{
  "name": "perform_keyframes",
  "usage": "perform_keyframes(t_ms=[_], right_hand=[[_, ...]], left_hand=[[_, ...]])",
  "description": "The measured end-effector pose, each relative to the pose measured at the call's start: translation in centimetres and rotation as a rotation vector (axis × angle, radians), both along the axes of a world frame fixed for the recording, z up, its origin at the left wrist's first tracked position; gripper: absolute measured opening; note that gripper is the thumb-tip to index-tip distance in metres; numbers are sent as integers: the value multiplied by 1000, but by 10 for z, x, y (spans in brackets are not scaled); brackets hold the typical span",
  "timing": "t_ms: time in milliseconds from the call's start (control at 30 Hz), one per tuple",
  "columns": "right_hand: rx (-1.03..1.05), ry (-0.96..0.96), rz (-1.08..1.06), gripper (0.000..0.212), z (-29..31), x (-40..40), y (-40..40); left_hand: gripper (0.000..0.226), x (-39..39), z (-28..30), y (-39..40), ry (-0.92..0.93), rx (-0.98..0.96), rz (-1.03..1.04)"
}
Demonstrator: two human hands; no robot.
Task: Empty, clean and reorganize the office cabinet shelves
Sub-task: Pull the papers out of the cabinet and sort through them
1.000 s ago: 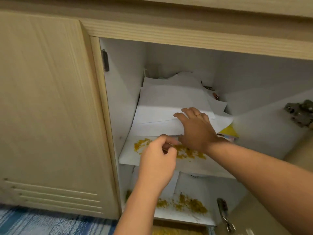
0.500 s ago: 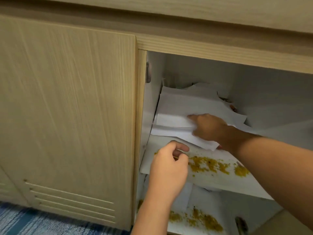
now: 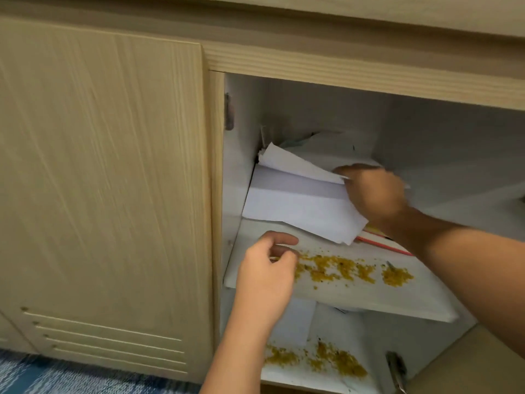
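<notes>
Pale wood-grain cabinet fronts fill the view, with a closed door (image 3: 102, 194) on the left and an open compartment with white inner walls on the right. Blue patterned flooring (image 3: 56, 376) shows at the bottom left. Inside the compartment a white upper shelf (image 3: 397, 302) carries a loose stack of white papers (image 3: 298, 200) pushed toward the back left corner, its top sheets lifted and tilted. Under the stack's right edge a red and yellow folder edge (image 3: 380, 241) sticks out. Yellow-brown crumbs (image 3: 349, 270) lie scattered along the front of this shelf, and more of the same crumbs (image 3: 326, 362) lie on the lower shelf (image 3: 284, 378), beside a white sheet (image 3: 298, 322) lying there. The right hand (image 3: 375, 194) reaches into the compartment and its curled fingers grip the right side of the paper stack, the uppermost sheet pinched at its corner. The left hand (image 3: 267, 277) hovers at the front left of the upper shelf, fingers loosely curled with thumb and forefinger close together at the edge of the crumbs; whether they pinch anything I cannot tell. A metal hinge (image 3: 396, 371) shows at the lower right
</notes>
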State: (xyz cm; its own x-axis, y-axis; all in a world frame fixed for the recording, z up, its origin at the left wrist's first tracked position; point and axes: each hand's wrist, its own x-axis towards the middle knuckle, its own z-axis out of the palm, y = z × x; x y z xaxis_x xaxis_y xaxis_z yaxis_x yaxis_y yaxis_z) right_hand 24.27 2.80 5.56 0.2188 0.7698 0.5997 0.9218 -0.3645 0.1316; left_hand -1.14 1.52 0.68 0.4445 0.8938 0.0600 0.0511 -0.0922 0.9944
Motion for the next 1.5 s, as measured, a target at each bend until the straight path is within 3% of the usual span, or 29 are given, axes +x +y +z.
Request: perform_keyframes(t_ms=[100,200,267,367,467,567,633,667,733,833,933,1033,1133,1233,1367,1500], right_hand=[[321,-47,184,34,3,11,-25],[298,5,390,32,-14,15,-57],[235,-1,431,40,-35,12,-74],[246,-89,480,24,-52,15,-88],[200,-109,546,32,-56,20,-95],[-36,-100,554,46,-64,24,-97],[-335,108,467,51,-55,19,-99],[-492,283,394,66,-49,17,-102],[-600,597,307,86,-37,13,-105],[-383,885,194,86,-27,12,-100],[-12,871,-83,75,-26,15,-85],[242,1106,-312,76,-28,24,-77],[533,1510,-226,60,-27,34,-75],[709,1799,-118,71,-31,43,-73],[654,1907,-86,96,-36,30,-62],[607,1798,-138,46,-29,25,-57]], left_hand=[[17,4,2,3,-244,-270,54],[22,15,6,8,-556,-675,54],[40,29,7,17,-573,-773,26],[57,52,18,39,-518,-805,-103],[43,64,21,60,-421,-790,-158],[34,77,17,72,-253,-609,-89],[37,83,18,75,-140,-419,-64],[39,84,20,75,-122,-359,-70],[41,83,22,78,-148,-310,-70],[43,77,24,77,-233,-309,-56],[41,73,26,68,-337,-307,-71],[44,73,24,63,-412,-283,-51],[49,74,18,65,-466,-304,-50],[47,74,10,69,-494,-364,-19],[48,79,5,71,-464,-368,-90],[36,80,10,78,-366,-380,-134]])
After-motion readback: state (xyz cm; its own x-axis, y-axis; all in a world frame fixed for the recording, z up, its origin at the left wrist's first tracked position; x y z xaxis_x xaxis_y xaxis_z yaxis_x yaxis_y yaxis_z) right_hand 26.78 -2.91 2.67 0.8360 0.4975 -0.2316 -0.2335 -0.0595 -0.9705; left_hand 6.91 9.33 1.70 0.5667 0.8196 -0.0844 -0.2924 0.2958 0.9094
